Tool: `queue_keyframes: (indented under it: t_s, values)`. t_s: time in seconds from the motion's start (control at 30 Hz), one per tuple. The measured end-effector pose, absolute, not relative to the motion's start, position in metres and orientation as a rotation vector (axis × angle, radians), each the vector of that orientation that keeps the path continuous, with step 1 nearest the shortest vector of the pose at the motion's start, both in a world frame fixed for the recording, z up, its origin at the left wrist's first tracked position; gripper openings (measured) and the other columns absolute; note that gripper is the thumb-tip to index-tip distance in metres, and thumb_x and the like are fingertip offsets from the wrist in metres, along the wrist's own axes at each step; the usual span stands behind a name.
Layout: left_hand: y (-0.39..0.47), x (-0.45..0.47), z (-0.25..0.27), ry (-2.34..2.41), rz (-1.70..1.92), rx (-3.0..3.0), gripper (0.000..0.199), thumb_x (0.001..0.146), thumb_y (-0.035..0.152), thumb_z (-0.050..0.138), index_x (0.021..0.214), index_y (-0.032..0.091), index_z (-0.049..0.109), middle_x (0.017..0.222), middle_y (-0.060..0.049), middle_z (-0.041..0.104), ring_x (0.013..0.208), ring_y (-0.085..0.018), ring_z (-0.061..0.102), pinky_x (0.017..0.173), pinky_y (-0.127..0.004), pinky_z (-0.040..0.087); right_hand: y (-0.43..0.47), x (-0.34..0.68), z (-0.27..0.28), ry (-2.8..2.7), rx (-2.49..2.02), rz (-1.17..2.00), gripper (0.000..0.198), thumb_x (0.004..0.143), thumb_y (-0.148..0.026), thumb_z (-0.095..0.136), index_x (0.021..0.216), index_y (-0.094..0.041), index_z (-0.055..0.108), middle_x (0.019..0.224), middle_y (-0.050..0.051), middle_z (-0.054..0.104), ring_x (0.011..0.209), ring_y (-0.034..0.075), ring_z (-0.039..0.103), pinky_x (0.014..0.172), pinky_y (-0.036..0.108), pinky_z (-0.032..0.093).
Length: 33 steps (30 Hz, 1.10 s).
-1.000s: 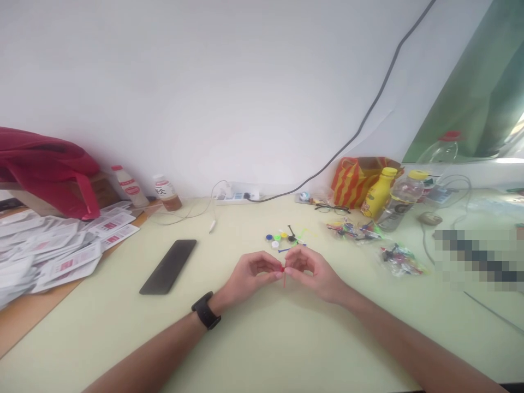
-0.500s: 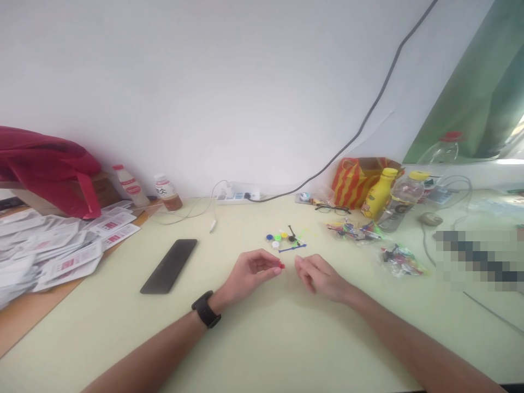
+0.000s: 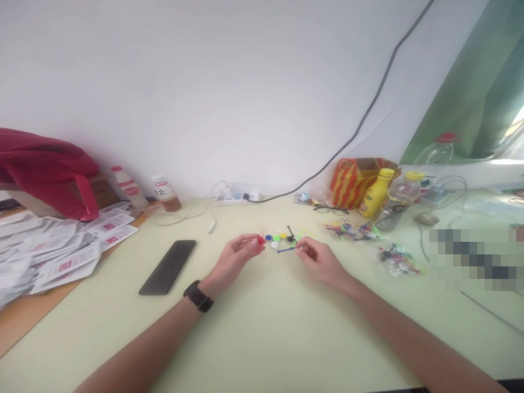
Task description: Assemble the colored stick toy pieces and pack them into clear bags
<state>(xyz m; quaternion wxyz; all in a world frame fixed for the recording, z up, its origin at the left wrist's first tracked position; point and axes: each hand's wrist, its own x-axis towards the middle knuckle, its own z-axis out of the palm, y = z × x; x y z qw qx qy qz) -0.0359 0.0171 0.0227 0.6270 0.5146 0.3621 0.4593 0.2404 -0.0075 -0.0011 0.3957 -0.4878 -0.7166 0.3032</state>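
My left hand (image 3: 237, 254), with a black watch on its wrist, pinches a small red plastic piece (image 3: 261, 240) between thumb and fingertips, just above the table. My right hand (image 3: 321, 259) has its thumb and fingers closed at the right end of a blue plastic rod (image 3: 285, 250). Whether it grips the rod or only covers its end I cannot tell. Between the hands lie small round pieces: a blue one (image 3: 268, 238), a green one (image 3: 276, 238), a yellow one (image 3: 283, 236) and a white one (image 3: 274, 245). A black rod piece (image 3: 290, 234) lies beside them.
A black phone (image 3: 167, 267) lies to the left, near piled white packets (image 3: 65, 245). Bags of coloured parts (image 3: 397, 259) sit at right, before a yellow bottle (image 3: 376, 194), a clear bottle (image 3: 399, 199) and glasses (image 3: 331, 209). A power strip (image 3: 239, 196) stands against the wall.
My left hand has moved forward and left with the red piece. My right hand has moved slightly forward, so its fingertips now cover the blue rod's right end.
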Motion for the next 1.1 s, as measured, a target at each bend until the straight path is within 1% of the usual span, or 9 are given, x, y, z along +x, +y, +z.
queue_keyframes:
  t_s: [0.07, 0.17, 0.27, 0.4, 0.57, 0.67, 0.8, 0.93, 1.1]
  values:
    - [0.024, -0.041, 0.022, 0.832, 1.089, 1.093, 0.032, 0.088, 0.040, 0.080, 0.111, 0.018, 0.076, 0.127, -0.012, 0.073, 0.115, -0.023, 0.070, 0.110, -0.036, 0.050, -0.005, 0.244, -0.006, -1.920, -1.318, 0.655, 0.023, 0.097, -0.035, 0.053, 0.111, -0.023, 0.067, 0.075, -0.002, 0.059, 0.063, 0.016, 0.052, 0.063, 0.031, 0.043]
    - [0.032, -0.047, 0.020, 0.821, 1.133, 1.007, 0.030, 0.089, 0.038, 0.080, 0.110, 0.017, 0.076, 0.127, -0.011, 0.073, 0.116, -0.022, 0.069, 0.111, -0.032, 0.050, -0.005, 0.246, -0.011, -2.069, -1.378, 0.512, 0.037, 0.096, -0.027, 0.051, 0.130, -0.023, 0.065, 0.085, 0.002, 0.064, 0.072, 0.019, 0.060, 0.071, 0.034, 0.047]
    - [0.038, -0.052, 0.017, 0.829, 1.169, 0.940, 0.033, 0.089, 0.034, 0.080, 0.117, 0.019, 0.073, 0.124, -0.010, 0.074, 0.116, -0.021, 0.069, 0.110, -0.032, 0.051, -0.005, 0.245, -0.013, -2.159, -1.379, 0.431, 0.043, 0.095, -0.023, 0.051, 0.136, -0.023, 0.064, 0.097, 0.006, 0.067, 0.087, 0.023, 0.065, 0.080, 0.036, 0.049]
    - [0.043, -0.056, 0.016, 0.833, 1.195, 0.918, 0.027, 0.090, 0.031, 0.079, 0.112, 0.017, 0.074, 0.126, -0.011, 0.073, 0.119, -0.021, 0.068, 0.111, -0.030, 0.050, -0.006, 0.245, -0.011, -2.209, -1.365, 0.388, 0.037, 0.096, -0.020, 0.051, 0.128, -0.024, 0.068, 0.107, 0.008, 0.068, 0.101, 0.026, 0.065, 0.087, 0.037, 0.049]
    - [0.047, -0.060, 0.020, 0.848, 1.229, 0.811, 0.024, 0.097, 0.032, 0.069, 0.113, 0.014, 0.073, 0.127, -0.013, 0.072, 0.121, -0.022, 0.068, 0.107, -0.027, 0.053, -0.007, 0.244, -0.007, -2.196, -1.330, 0.431, 0.021, 0.096, -0.017, 0.050, 0.105, -0.023, 0.068, 0.095, 0.005, 0.067, 0.093, 0.023, 0.064, 0.082, 0.036, 0.048]
    - [0.047, -0.064, 0.024, 0.838, 1.229, 0.691, 0.043, 0.101, 0.048, 0.058, 0.113, 0.009, 0.072, 0.127, -0.019, 0.071, 0.120, -0.026, 0.069, 0.104, -0.030, 0.056, -0.008, 0.243, -0.006, -2.180, -1.294, 0.471, 0.015, 0.095, -0.015, 0.051, 0.092, -0.023, 0.063, 0.091, 0.004, 0.065, 0.090, 0.022, 0.062, 0.079, 0.036, 0.048]
    - [0.048, -0.067, 0.028, 0.866, 1.193, 0.654, 0.066, 0.096, 0.066, 0.055, 0.112, 0.004, 0.072, 0.126, -0.024, 0.070, 0.119, -0.030, 0.069, 0.102, -0.031, 0.057, -0.011, 0.241, -0.004, -2.171, -1.210, 0.471, 0.014, 0.096, -0.015, 0.049, 0.091, -0.023, 0.058, 0.096, 0.006, 0.064, 0.095, 0.024, 0.058, 0.083, 0.039, 0.048]
    - [0.050, -0.068, 0.029, 0.989, 1.208, 0.702, 0.054, 0.093, 0.060, 0.064, 0.102, 0.007, 0.073, 0.116, -0.021, 0.074, 0.109, -0.028, 0.073, 0.099, -0.031, 0.057, -0.015, 0.238, 0.001, -2.133, -1.192, 0.459, 0.013, 0.098, -0.016, 0.045, 0.095, -0.024, 0.055, 0.098, 0.007, 0.065, 0.096, 0.026, 0.057, 0.087, 0.043, 0.046]
    - [0.054, -0.067, 0.025, 1.045, 1.205, 0.738, 0.034, 0.091, 0.046, 0.074, 0.094, 0.012, 0.073, 0.102, -0.016, 0.077, 0.102, -0.025, 0.075, 0.099, -0.032, 0.057, -0.015, 0.238, 0.001, -2.041, -1.230, 0.526, 0.015, 0.102, -0.021, 0.038, 0.097, -0.025, 0.051, 0.094, 0.005, 0.061, 0.088, 0.024, 0.058, 0.081, 0.039, 0.046]
